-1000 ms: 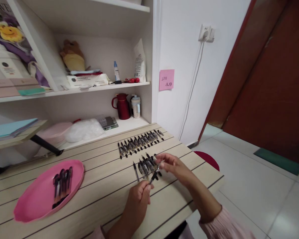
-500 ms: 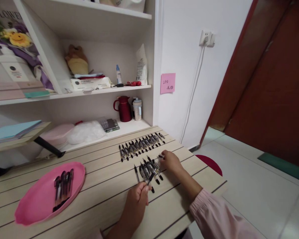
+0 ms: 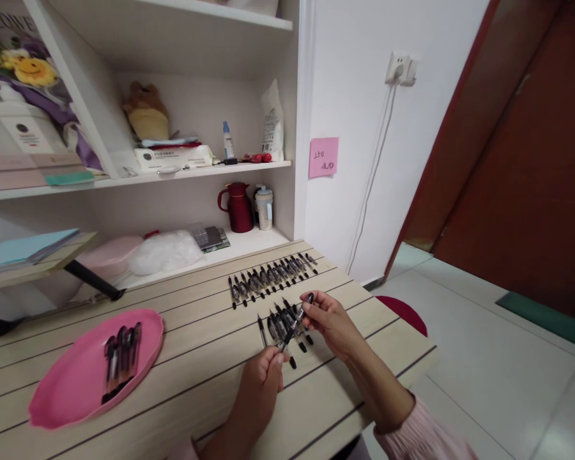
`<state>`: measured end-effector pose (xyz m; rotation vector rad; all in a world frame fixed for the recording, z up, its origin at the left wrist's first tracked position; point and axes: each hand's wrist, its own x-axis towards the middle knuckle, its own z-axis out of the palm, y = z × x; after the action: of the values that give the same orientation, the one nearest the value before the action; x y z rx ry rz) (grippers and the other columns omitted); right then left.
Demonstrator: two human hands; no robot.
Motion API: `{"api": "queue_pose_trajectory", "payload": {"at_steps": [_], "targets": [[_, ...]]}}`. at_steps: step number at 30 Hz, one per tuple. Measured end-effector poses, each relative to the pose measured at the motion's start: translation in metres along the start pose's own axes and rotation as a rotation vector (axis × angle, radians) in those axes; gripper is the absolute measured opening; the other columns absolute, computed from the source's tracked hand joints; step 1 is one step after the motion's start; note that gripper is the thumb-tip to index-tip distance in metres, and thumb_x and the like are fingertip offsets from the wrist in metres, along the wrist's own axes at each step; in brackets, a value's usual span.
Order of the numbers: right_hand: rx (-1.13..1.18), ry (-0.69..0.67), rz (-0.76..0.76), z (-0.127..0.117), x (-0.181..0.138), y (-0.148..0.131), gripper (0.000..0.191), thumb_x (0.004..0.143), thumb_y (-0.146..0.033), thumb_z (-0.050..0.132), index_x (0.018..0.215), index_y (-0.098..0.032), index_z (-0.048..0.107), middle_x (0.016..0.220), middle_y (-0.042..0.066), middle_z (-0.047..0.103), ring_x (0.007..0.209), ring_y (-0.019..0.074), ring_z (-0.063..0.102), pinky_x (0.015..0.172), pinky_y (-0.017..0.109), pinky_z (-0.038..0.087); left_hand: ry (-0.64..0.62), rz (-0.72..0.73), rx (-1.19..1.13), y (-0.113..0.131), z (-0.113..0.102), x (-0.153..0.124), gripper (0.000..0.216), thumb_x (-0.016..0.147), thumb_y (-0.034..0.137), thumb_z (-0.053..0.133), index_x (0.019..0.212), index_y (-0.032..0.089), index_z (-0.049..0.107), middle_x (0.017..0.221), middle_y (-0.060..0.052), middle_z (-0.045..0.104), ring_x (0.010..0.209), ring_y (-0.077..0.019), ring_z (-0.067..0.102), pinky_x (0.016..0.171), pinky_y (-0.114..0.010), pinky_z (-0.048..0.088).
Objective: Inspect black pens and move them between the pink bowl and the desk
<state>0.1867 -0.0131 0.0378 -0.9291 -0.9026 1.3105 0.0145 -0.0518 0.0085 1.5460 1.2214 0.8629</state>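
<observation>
My left hand (image 3: pixel 262 383) pinches the lower end of a black pen (image 3: pixel 292 329) that it holds up at a slant over the wooden table (image 3: pixel 196 377). My right hand (image 3: pixel 328 319) pinches a small black cap (image 3: pixel 309 298) at the pen's upper end. Under both hands lies a short row of black pens (image 3: pixel 282 323). Farther back a longer row of pens (image 3: pixel 268 276) lies side by side. At the left a pink tray (image 3: pixel 84 383) holds several more black pens (image 3: pixel 121 358).
White shelves (image 3: pixel 138 176) behind the table carry a red jug (image 3: pixel 238 207), a small bottle, a plush toy and boxes. A pink note (image 3: pixel 323 156) sticks on the wall under a socket. Right of the table are a red stool (image 3: pixel 402 310), tiled floor and a red door.
My right hand went to the table by the short row, took a small black cap and came back up to the top of the pen in my left hand.
</observation>
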Motion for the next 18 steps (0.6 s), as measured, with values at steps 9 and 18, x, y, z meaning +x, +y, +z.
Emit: {"api": "queue_pose_trajectory", "payload": {"at_steps": [9,18], "targets": [[-0.090,-0.110,0.049,0.010,-0.011,0.017,0.030,0.060,-0.037,0.072,0.076,-0.017,0.056,0.052,-0.006,0.052,0.042,0.0055,0.046,0.039,0.017,0.031,0.007,0.011,-0.008,0.000,0.000,0.000,0.032,0.079,0.041,0.043,0.081,0.015,0.061,0.047,0.004,0.045,0.047,-0.0126,0.040,0.051,-0.024,0.031],[-0.080,-0.090,0.071,0.021,-0.020,0.026,0.034,0.057,-0.041,0.073,0.072,-0.015,0.059,0.051,-0.005,0.053,0.041,0.0057,0.045,0.040,0.018,0.032,-0.012,0.022,0.000,0.000,0.000,-0.001,0.027,0.080,0.032,0.040,0.085,0.015,0.061,0.049,0.005,0.042,0.048,-0.0116,0.038,0.050,-0.023,0.029]]}}
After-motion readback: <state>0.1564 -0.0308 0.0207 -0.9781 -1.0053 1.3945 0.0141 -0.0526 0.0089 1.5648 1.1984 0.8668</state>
